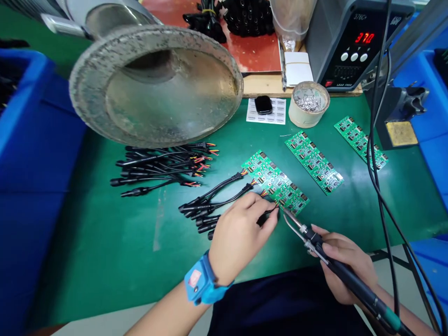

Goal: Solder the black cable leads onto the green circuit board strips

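— Green matting (115,242) is covering the bench; what's sitting behind the nearest circuit board (276,184)?

— A dull, crusted metal hood (157,84) is looming far left of it; the grey station (353,42) beyond is glowing "370", marked "LEAD FREE".

— And the hands?

— Left hand (241,235) is pinching a black wire (268,215) against that board's near edge; right hand (345,268) is gripping the soldering iron (336,266), tip touching there.
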